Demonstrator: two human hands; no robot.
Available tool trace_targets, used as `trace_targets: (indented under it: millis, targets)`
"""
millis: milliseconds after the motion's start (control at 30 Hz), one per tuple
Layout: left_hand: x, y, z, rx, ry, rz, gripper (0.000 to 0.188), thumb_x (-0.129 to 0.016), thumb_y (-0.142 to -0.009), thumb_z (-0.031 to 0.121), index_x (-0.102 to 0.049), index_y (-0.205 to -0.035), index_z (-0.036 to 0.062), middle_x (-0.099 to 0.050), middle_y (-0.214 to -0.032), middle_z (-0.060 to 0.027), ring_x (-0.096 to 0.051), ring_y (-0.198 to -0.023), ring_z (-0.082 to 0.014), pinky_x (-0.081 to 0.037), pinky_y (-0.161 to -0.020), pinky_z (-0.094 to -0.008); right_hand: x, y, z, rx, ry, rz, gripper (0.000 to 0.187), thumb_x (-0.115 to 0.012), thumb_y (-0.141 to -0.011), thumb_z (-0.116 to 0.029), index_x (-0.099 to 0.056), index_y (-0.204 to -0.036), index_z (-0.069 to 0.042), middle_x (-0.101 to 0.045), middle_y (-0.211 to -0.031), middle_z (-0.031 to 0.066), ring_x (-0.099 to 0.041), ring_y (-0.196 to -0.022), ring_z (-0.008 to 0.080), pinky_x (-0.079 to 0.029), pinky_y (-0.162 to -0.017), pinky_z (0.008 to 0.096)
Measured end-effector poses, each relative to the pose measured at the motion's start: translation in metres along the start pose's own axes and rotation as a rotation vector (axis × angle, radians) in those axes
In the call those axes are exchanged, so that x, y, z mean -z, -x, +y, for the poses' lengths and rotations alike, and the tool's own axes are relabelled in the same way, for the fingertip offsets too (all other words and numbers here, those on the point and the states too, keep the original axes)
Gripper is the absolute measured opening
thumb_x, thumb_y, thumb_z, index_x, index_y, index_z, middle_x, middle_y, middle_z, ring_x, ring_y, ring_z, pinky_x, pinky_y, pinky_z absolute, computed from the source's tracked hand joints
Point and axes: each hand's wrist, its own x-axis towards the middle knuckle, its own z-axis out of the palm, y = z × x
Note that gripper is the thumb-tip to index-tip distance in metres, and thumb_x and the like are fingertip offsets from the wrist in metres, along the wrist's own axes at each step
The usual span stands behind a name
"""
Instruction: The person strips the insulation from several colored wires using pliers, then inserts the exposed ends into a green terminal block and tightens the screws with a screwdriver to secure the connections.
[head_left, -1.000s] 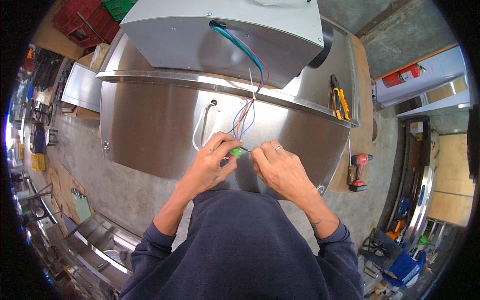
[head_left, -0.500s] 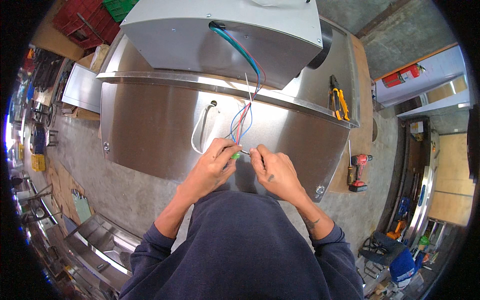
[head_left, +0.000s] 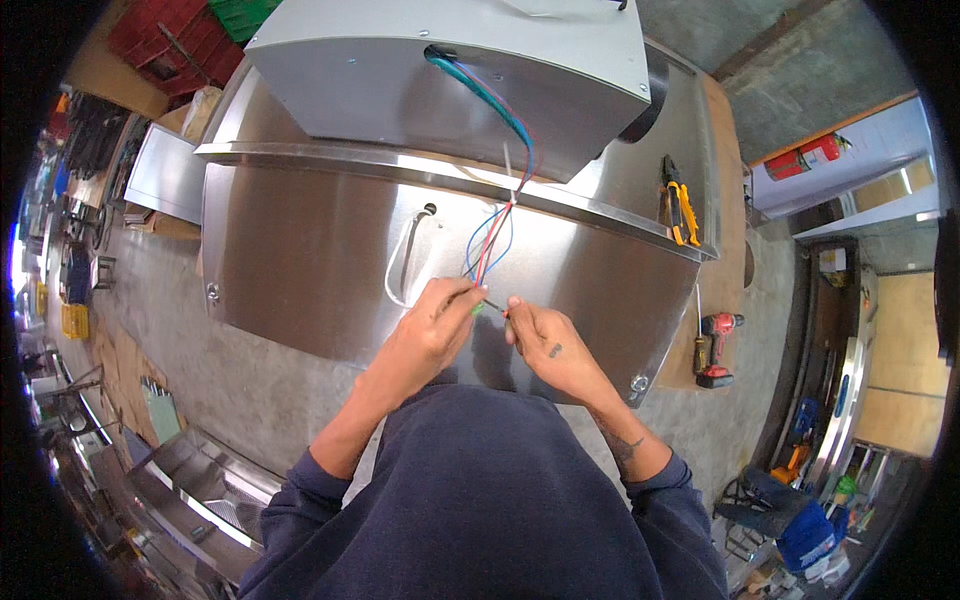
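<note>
Several thin wires (head_left: 490,240), blue, red and dark, run down from a round hole in the grey metal box (head_left: 380,100). A pale tie (head_left: 512,200) gathers them above the hands. My left hand (head_left: 437,318) is closed, pinching the wires near their lower ends; a bit of green shows under its fingertips. A dark wire (head_left: 494,306) stretches from there to my right hand (head_left: 545,338), whose thumb and fingers pinch its end. Left of the wires, a white cable (head_left: 390,270) loops out of a hole in the stainless steel panel (head_left: 300,250) and passes behind my left hand.
Pliers with yellow-and-black handles (head_left: 682,212) lie on the steel at right. A red cordless drill (head_left: 718,345) and a screwdriver (head_left: 701,345) lie beyond the panel's right edge. A steel tray-like unit (head_left: 215,490) stands at lower left, a blue seat (head_left: 805,530) at lower right.
My right hand has shifted slightly right and down, turning a little, with the dark wire still between the hands. The wire bundle has swung slightly right.
</note>
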Motion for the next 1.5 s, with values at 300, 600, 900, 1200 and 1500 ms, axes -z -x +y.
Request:
trace_targets:
  millis: [300,600,900,1200,1500]
  targets:
    - [0.013,-0.004,-0.005,0.221,0.417,-0.005,0.035,-0.081,-0.095,0.000,-0.077,-0.130,0.0020,-0.073,-0.129,-0.0137,-0.076,-0.111,-0.0236,-0.063,-0.097,-0.0396,-0.043,-0.009,0.022,-0.066,-0.622,0.064,0.030,-0.061,-0.118,-0.032,-0.059,-0.127,-0.004,-0.057,-0.103,-0.0027,-0.050,-0.089,0.0063,-0.043,-0.076,0.0237]
    - [0.000,-0.016,-0.004,0.430,0.535,0.175,0.025,-0.078,-0.102,0.005,-0.071,-0.125,-0.0005,-0.076,-0.115,-0.0100,-0.073,-0.104,-0.0143,-0.059,-0.087,-0.0308,-0.063,-0.013,0.033,0.020,-0.597,0.047,0.024,-0.066,-0.116,-0.029,-0.060,-0.125,-0.008,-0.053,-0.098,-0.0043,-0.044,-0.082,0.0032,-0.039,-0.070,0.0230]
    - [0.021,-0.026,-0.021,0.527,0.439,0.024,0.029,-0.076,-0.108,0.020,-0.076,-0.128,-0.0007,-0.077,-0.112,-0.0106,-0.073,-0.100,-0.0143,-0.058,-0.087,-0.0321,-0.052,-0.004,0.034,0.024,-0.781,-0.010,0.024,-0.064,-0.117,-0.026,-0.058,-0.129,-0.006,-0.054,-0.098,-0.0051,-0.044,-0.082,0.0023,-0.039,-0.071,0.0230]
    - [0.032,-0.028,-0.022,0.488,0.171,-0.183,0.029,-0.081,-0.105,0.023,-0.082,-0.121,-0.0012,-0.079,-0.107,-0.0060,-0.069,-0.097,-0.0112,-0.055,-0.088,-0.0303,-0.055,-0.003,0.033,0.085,-0.700,0.016,0.025,-0.063,-0.117,-0.023,-0.057,-0.132,-0.004,-0.057,-0.102,-0.0037,-0.048,-0.087,0.0036,-0.043,-0.076,0.0232]
    - [0.042,-0.023,-0.029,0.684,0.737,-0.016,0.023,-0.086,-0.101,0.017,-0.082,-0.116,0.0000,-0.080,-0.103,-0.0069,-0.073,-0.096,-0.0143,-0.059,-0.089,-0.0312,-0.059,-0.005,0.032,0.096,-0.610,0.077,0.024,-0.065,-0.116,-0.022,-0.056,-0.130,-0.005,-0.056,-0.109,-0.0013,-0.048,-0.091,0.0042,-0.043,-0.078,0.0231]
